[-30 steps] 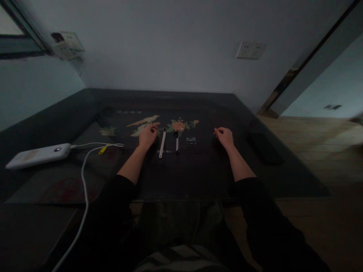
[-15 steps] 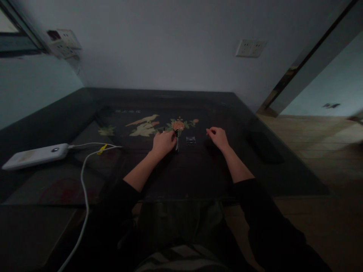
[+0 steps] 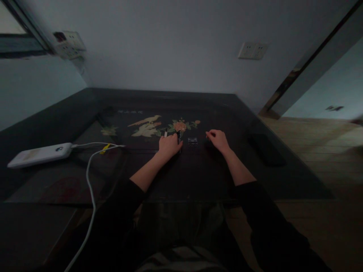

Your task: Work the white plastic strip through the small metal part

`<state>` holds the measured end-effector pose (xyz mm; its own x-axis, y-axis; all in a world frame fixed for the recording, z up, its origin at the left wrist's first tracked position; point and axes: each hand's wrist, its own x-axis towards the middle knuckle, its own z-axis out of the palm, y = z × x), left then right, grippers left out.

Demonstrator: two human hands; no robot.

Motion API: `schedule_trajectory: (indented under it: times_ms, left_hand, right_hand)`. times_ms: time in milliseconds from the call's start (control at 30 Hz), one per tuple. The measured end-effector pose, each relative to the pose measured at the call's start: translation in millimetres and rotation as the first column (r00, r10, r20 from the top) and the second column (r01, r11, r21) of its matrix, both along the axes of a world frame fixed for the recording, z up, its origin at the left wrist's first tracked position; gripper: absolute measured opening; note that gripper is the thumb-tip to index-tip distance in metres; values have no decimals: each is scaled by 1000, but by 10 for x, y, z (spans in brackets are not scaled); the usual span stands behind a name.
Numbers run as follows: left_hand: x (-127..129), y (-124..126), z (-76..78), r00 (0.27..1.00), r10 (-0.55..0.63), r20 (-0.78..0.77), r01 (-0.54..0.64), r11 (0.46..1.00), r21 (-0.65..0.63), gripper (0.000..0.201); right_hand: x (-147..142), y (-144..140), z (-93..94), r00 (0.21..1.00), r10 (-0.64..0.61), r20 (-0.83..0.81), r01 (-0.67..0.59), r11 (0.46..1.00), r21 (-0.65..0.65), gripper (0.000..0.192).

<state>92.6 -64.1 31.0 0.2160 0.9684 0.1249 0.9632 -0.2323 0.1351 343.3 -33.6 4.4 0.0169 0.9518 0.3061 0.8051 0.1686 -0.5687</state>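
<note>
A dark pen-like tool (image 3: 179,136) lies on the table (image 3: 198,177), just past the painted flower. It is covered in part by the left hand (image 3: 169,145), whose fingers are curled over it; a firm grasp cannot be told in the dim light, and the tool is judged not yet lifted. A pale strip (image 3: 166,132) shows just beyond the same hand, mostly hidden. A small clear box (image 3: 192,142) sits just right of the tool, untouched. The right hand (image 3: 217,139) rests near the box, loosely curled, nothing held. Judged stage: pickup only begun, everything else left to do. Further out, a white power bank (image 3: 39,154) with its cable (image 3: 90,181) lies at the left, a dark flat object (image 3: 265,149) at the right edge.
</note>
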Motion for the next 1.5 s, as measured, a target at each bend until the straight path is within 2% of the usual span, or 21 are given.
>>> schedule_trajectory:
  times_ms: [167,367,467,533,600,667,733,767,833,900,1000,1133,1267,1400,1500]
  left_hand:
    - [21,29,9,1000,14,12,-14,998,-56,38]
    - [5,42,-16,997,10,79,-4,998,-66,32]
    - [-4,36,0,974,24,223,-12,999,-52,27]
    - [9,26,16,920,-1,391,10,1000,-22,19]
    - [41,5,28,786,-11,618,69,995,-71,14]
    - [82,-26,33,554,76,829,183,961,-210,14]
    - [114,-61,34,319,223,921,307,895,-323,20]
    - [123,-76,35,231,278,932,354,868,-347,26]
    - [122,-96,38,118,335,935,416,838,-353,37]
    - [103,-102,40,75,355,932,440,827,-350,40]
    - [67,-91,32,97,360,928,411,835,-367,29]
    - [52,-54,-11,195,293,936,325,881,-344,28]
    - [61,-34,-63,330,117,937,304,926,-223,40]
    - [49,-78,-62,480,-134,867,326,945,-34,48]
    - [28,-123,-23,560,-223,798,296,953,58,47]
  right_hand:
    - [-13,-4,15,1000,4,11,-4,1000,-14,32]
    - [-24,-16,34,1000,13,16,-13,1000,-22,32]
    - [-27,-20,38,1000,17,19,-17,1000,-7,33]
    - [-34,-23,44,999,22,24,-22,1000,2,33]
    - [-46,-30,54,999,29,26,-29,1000,7,33]
    - [-62,-40,68,999,34,23,-35,999,10,33]
    - [-83,-52,84,999,39,20,-39,999,10,34]
    - [-94,-58,91,999,45,20,-45,999,8,34]
    - [-117,-69,102,998,59,21,-60,998,8,34]
    - [-140,-78,107,997,72,20,-73,997,16,34]
    - [-176,-94,118,996,88,-1,-88,996,32,33]
    - [-247,-137,161,989,132,-67,-129,990,53,32]
    - [-348,-195,218,949,203,-240,-196,979,54,33]
    - [-433,-222,247,841,265,-473,-282,959,35,43]
    - [-468,-222,249,765,269,-585,-306,951,37,51]
